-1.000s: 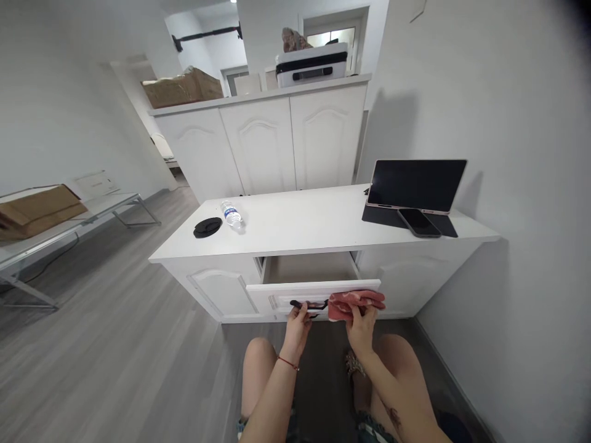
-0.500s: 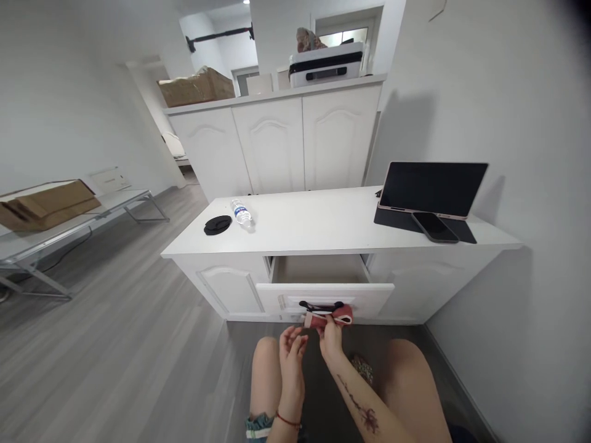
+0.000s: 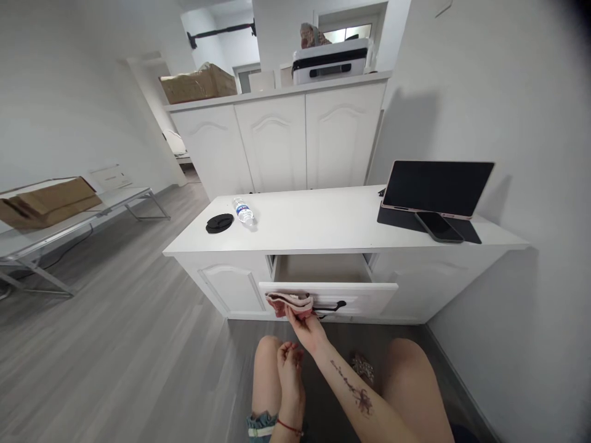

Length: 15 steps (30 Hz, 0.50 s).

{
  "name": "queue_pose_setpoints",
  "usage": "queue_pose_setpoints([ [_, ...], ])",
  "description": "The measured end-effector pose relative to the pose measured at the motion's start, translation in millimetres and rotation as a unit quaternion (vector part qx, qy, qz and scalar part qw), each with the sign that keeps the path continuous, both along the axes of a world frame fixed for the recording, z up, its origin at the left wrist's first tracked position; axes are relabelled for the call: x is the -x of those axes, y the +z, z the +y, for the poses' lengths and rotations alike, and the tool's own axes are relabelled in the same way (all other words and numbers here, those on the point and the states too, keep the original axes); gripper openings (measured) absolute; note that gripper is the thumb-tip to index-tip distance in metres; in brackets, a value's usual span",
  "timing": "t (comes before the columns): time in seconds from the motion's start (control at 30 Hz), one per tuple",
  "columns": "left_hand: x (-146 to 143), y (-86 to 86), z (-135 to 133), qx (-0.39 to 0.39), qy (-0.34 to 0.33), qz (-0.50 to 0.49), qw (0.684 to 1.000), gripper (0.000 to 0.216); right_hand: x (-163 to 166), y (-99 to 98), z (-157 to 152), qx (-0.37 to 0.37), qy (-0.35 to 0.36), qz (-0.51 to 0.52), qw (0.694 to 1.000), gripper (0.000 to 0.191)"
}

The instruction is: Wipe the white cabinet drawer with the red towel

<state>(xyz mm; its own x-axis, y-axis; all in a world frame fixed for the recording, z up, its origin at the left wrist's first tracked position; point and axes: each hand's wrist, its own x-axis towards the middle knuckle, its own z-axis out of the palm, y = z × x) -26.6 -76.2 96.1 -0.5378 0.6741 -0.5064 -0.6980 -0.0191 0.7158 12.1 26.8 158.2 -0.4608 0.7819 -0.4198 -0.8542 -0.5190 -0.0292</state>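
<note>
My right hand [image 3: 307, 329] grips a folded red and white cloth [image 3: 290, 303] and holds it up against the left part of the drawer front [image 3: 364, 296]. The cloth hides the left end of the black drawer handle [image 3: 333, 306]. The drawer [image 3: 323, 269] stands pulled out, and its pale floor shows. My left hand [image 3: 290, 360], with a red string at the wrist, hovers beside my left knee, below the cloth and apart from it. Its fingers are curled in, and nothing shows in them.
On the white cabinet top [image 3: 305, 221] lie a clear water bottle [image 3: 243, 211] and a black round object [image 3: 220, 223] at left. A tablet [image 3: 438, 187] on a dark cover and a phone [image 3: 438, 227] are at right. My knees flank my hands.
My right hand has moved left along the drawer front with the cloth, which now looks flatter and wider. My left hand has dropped slightly and its fingers have curled in.
</note>
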Motion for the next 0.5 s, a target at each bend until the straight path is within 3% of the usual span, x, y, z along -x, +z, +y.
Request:
queue_pose_setpoints([
  [0.1, -2.5, 12.7, 5.9, -0.011, -0.023, -0.003, 1.0, 0.031, -7.0, 28.9, 0.1, 0.083, 0.021, 0.057, 0.995, 0.033],
  [0.17, -4.1, 22.3, 12.5, -0.023, -0.046, -0.011, 0.999, 0.031, -17.8, 42.8, 0.1, 0.089, 0.047, 0.092, 0.991, 0.04],
  [0.3, -10.5, 41.4, 32.5, -0.053, -0.11, -0.033, 0.992, 0.03, -48.0, 58.3, -0.1, 0.028, 0.075, 0.102, 0.991, 0.046],
  [0.5, -26.2, 58.4, 66.9, -0.067, -0.165, -0.065, 0.982, 0.03, -97.8, 71.9, -2.0, -0.05, 0.015, -0.006, 0.999, 0.037],
])
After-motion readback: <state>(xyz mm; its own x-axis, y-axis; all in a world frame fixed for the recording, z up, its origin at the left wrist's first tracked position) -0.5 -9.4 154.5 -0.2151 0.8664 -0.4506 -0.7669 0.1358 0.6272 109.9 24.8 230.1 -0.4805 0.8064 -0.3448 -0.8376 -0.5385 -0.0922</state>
